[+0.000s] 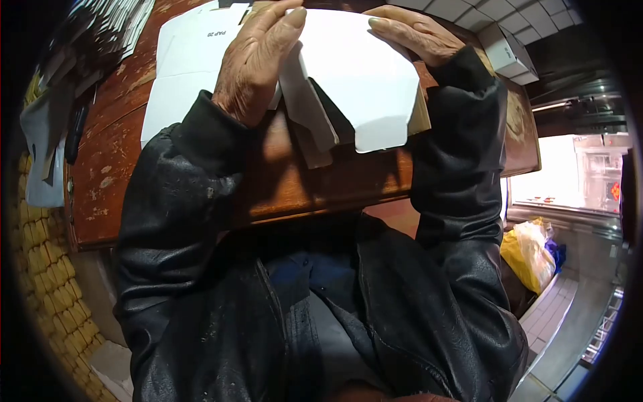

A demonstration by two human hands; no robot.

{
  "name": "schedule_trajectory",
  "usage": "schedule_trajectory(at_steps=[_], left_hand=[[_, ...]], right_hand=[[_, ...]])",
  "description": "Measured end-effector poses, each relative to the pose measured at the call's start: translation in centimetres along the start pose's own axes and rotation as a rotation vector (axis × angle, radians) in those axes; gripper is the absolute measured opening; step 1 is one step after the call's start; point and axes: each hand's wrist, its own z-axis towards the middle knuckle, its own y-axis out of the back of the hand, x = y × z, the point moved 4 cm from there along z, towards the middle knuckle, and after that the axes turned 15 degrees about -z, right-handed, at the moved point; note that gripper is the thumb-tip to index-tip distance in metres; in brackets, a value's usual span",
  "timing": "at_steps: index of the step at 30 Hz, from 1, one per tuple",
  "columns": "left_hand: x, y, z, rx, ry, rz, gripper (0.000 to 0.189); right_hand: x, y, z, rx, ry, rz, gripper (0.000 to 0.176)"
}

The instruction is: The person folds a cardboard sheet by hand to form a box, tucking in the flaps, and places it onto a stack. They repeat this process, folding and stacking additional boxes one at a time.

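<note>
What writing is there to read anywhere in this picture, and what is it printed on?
"PAP 20": printed sideways on the flat white card sheet lying on the wooden table.
The red sign on the lit glass at far right is too blurred to read.
The white carton held up over the table shows no print.

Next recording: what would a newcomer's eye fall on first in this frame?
The left hand and right hand grip a half-folded white carton at top centre, above a worn wooden table. A flat white blank lies on the table at upper left; black leather sleeves fill the lower frame.
</note>
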Motion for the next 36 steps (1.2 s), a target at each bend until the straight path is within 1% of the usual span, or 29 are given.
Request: schedule_trajectory(at_steps=[1,4,5,8,9,11,12,13,14,16,18,20,21,22,23,24,25,28,29,32,35,36], left_hand=[[0.8,0.6,0.2,0.054,0.074,0.06,0.062],[0.8,0.5,0.1,-0.055,-0.01,0.159,0.062],[0.9,0.4,0.2,-0.095,-0.05,0.156,0.06],[0.6,0.4,0.5,-0.021,0.033,0.06,0.057],[0.7,0.8,0.6,-0.002,-0.023,0.15,0.057],[1.2,1.7,1.0,0.031,-0.137,0.328,0.056],[1.1,1.6,1.0,-0.024,-0.039,0.157,0.055],[0.6,1.1,1.1,-0.08,0.057,-0.014,0.055],[0.4,0.9,1.0,-0.136,0.152,-0.188,0.054],[0.4,1.2,0.9,-0.144,0.203,-0.176,0.054],[0.2,1.7,0.9,-0.154,0.252,-0.163,0.054],[0.5,1.7,1.0,-0.2,0.289,-0.166,0.053],[1.0,2.1,1.2,-0.188,0.295,-0.069,0.048],[1.8,2.7,1.5,-0.178,0.301,0.028,0.044],[2.1,3.4,2.2,-0.174,0.088,0.225,0.043],[2.5,3.9,2.7,-0.169,-0.127,0.422,0.042],[2.1,3.9,2.8,-0.161,-0.345,0.617,0.04],[2.3,4.2,2.5,-0.251,-0.235,0.405,0.03],[2.4,4.2,2.4,-0.242,-0.154,0.324,0.03],[1.1,3.2,2.0,-0.264,-0.036,0.128,0.036],[1.0,3.2,2.1,-0.267,0.017,-0.058,0.047],[0.8,3.2,2.1,-0.263,0.021,-0.045,0.05]], right_hand=[[-0.3,0.0,0.2,0.016,0.036,-0.046,0.035],[-1.0,-0.3,-0.1,0.022,-0.176,0.202,0.04],[-1.0,-0.3,-0.2,-0.005,-0.237,0.332,0.047],[0.4,-0.5,-0.4,-0.025,-0.206,0.463,0.055],[1.0,-0.2,-0.6,-0.013,-0.216,0.493,0.059],[1.5,0.1,-0.8,-0.067,-0.217,0.514,0.058],[1.8,0.3,-1.0,-0.094,-0.219,0.524,0.058],[2.0,0.7,-1.2,-0.109,-0.243,0.46,0.057],[2.1,0.9,-1.3,-0.122,-0.209,0.488,0.056],[2.2,1.5,-1.5,-0.144,-0.134,0.541,0.054],[0.3,0.5,-1.1,-0.165,-0.138,0.733,0.044],[-1.0,-0.2,-0.6,-0.225,-0.191,0.753,0.04],[-0.4,0.0,-0.2,-0.2,-0.297,0.651,0.034],[-1.1,0.2,0.1,-0.204,-0.169,0.408,0.033],[-2.8,0.2,0.7,-0.205,-0.04,0.165,0.033],[-2.8,0.2,0.8,-0.223,-0.053,0.181,0.034],[-2.4,-0.1,0.8,-0.237,-0.099,0.277,0.034],[-1.6,-0.5,0.7,-0.281,-0.148,0.436,0.036],[-1.4,-0.5,0.7,-0.294,-0.159,0.471,0.036],[-1.7,-0.6,0.9,-0.344,-0.161,0.538,0.038],[-2.1,-0.5,1.3,-0.383,-0.174,0.595,0.04],[-2.2,-0.5,1.4,-0.396,-0.178,0.599,0.04]])
